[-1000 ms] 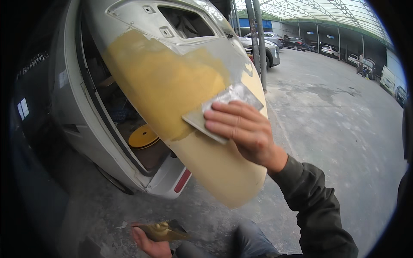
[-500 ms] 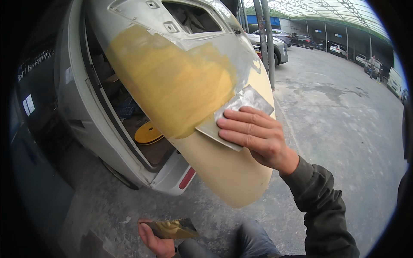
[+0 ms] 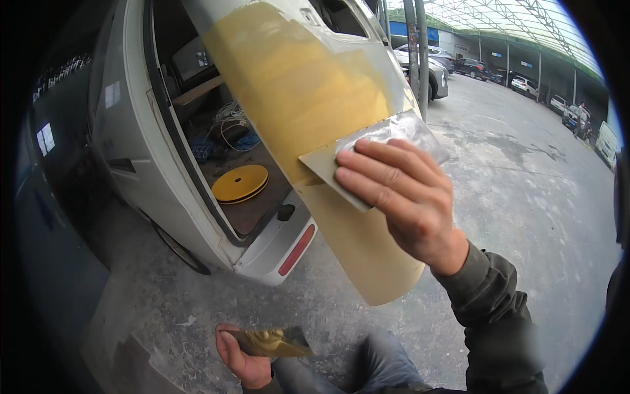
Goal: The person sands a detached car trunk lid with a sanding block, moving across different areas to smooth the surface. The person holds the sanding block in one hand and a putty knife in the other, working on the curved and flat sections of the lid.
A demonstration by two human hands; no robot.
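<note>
My right hand (image 3: 407,197) presses a flat metal spreader (image 3: 410,131) against a raised vehicle tailgate (image 3: 364,256), fingers spread over the blade and the thumb hidden. Yellow filler (image 3: 295,85) coats a broad patch of the tailgate above the blade, with bare grey metal around its upper side and cream paint below. Low in the picture, my left hand (image 3: 243,360) pinches the edge of a second metal plate (image 3: 295,341). A lump of yellow filler (image 3: 268,339) rests on that plate.
A white van body (image 3: 138,144) stands open on the left, with its rear bumper (image 3: 279,253) beneath the tailgate. Inside lie yellow discs (image 3: 241,182) and a bundle of white cable (image 3: 231,121). Metal posts (image 3: 417,59) rise behind; parked cars (image 3: 472,67) line the far side.
The tailgate appears shifted right and the van's opening shows more. My right hand has the spreader a little higher in view and further right. The left hand still holds its plate.
</note>
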